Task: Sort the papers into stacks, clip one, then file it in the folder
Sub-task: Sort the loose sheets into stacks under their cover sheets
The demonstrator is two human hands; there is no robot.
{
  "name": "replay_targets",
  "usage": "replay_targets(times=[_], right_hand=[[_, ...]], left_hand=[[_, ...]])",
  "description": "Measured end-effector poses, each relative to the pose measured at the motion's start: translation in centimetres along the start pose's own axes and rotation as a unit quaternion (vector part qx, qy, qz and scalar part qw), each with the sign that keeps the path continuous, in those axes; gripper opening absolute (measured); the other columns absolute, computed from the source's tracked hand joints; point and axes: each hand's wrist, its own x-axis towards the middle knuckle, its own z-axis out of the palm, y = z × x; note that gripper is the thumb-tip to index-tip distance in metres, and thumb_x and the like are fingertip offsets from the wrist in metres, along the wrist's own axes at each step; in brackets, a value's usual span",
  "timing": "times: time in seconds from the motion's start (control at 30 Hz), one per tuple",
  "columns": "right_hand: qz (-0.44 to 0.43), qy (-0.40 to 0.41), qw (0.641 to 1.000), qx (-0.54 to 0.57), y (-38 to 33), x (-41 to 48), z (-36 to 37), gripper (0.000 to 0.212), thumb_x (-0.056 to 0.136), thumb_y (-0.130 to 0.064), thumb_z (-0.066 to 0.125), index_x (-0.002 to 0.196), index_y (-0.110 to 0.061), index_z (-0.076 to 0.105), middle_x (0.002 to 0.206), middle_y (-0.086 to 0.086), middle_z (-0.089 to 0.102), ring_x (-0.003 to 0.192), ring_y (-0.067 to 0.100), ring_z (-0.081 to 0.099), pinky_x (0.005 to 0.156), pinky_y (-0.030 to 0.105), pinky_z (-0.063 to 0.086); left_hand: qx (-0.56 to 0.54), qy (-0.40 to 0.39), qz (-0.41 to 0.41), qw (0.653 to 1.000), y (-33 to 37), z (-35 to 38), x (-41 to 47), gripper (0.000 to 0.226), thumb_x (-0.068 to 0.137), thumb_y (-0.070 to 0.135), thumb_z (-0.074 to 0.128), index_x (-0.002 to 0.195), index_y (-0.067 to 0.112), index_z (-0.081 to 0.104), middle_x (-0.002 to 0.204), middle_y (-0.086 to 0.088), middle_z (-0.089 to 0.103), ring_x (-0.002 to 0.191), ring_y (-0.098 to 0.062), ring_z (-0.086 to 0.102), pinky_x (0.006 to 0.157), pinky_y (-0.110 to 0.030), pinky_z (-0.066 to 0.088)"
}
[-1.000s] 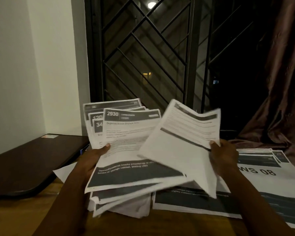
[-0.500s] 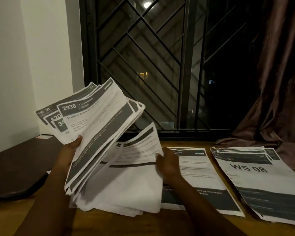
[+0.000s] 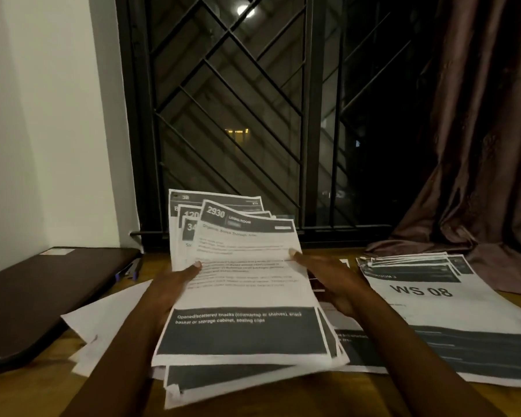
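I hold a fanned bundle of printed papers [image 3: 247, 284] above the wooden table, its top sheet headed "2930". My left hand [image 3: 175, 284] grips the bundle's left edge, thumb on top. My right hand [image 3: 328, 278] pinches its right edge, thumb on the top sheet and fingers underneath. On the right lies a stack topped by a "WS 08" sheet [image 3: 427, 299]. Another stack [image 3: 358, 353] lies in the middle, mostly hidden by the bundle and my right arm. Loose white sheets [image 3: 109, 320] lie to the left, under my left arm.
A dark flat closed case [image 3: 42, 293], either a folder or a laptop, lies at the far left, with a pen [image 3: 130, 269] beside it. A barred window [image 3: 238, 115] and a brown curtain [image 3: 487, 145] stand behind the table. No clip shows.
My right hand laid its single sheet down at the left under the bundle, then came back to the bundle's right edge. My left hand swung the bundle from the left back to the centre.
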Motion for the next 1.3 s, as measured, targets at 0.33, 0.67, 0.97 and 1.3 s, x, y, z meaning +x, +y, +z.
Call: replay_targets(times=[0.33, 0.67, 0.97, 1.3], right_hand=[[-0.055, 0.212, 0.968, -0.123, 2.3, 1.7, -4.1, 0.013, 0.090, -0.016, 0.062, 0.078, -0.011, 0.061, 0.082, 0.010, 0.066, 0.070, 0.021, 0.061, 0.063, 0.025, 0.045], [-0.048, 0.343, 0.882, -0.319, 4.8, 2.1, -8.7, 0.021, 0.089, -0.011, 0.058, 0.108, -0.001, 0.061, 0.110, 0.018, 0.063, 0.093, 0.029, 0.057, 0.074, 0.027, 0.037], [0.011, 0.304, 0.867, -0.395, 6.8, 3.1, -8.4, 0.034, 0.078, -0.020, 0.071, 0.107, -0.010, 0.057, 0.114, 0.015, 0.059, 0.102, 0.030, 0.059, 0.083, 0.036, 0.048], [-0.119, 0.213, 0.958, -0.151, 3.0, 1.4, -5.0, 0.042, 0.089, -0.050, 0.055, 0.092, -0.009, 0.065, 0.090, 0.008, 0.069, 0.079, 0.020, 0.061, 0.067, 0.029, 0.044]], left_hand=[[-0.025, -0.043, -0.075, 0.996, -1.0, 0.6, -0.6, 0.028, 0.089, 0.010, 0.067, 0.116, 0.014, 0.063, 0.110, -0.015, 0.073, 0.097, -0.039, 0.071, 0.085, -0.056, 0.056], [-0.068, 0.130, -0.080, 0.986, -0.7, -5.9, 0.9, 0.044, 0.098, 0.031, 0.057, 0.131, 0.003, 0.054, 0.129, -0.021, 0.060, 0.100, -0.033, 0.061, 0.091, -0.047, 0.050], [-0.180, 0.086, -0.090, 0.976, 0.7, -7.5, 0.1, 0.040, 0.100, 0.033, 0.050, 0.135, 0.014, 0.054, 0.078, -0.006, 0.076, 0.061, -0.019, 0.073, 0.055, -0.036, 0.060], [0.030, 0.053, 0.006, 0.998, 0.2, -2.2, 0.8, 0.054, 0.090, 0.040, 0.068, 0.132, 0.009, 0.056, 0.133, -0.004, 0.057, 0.119, -0.024, 0.056, 0.107, -0.038, 0.040]])
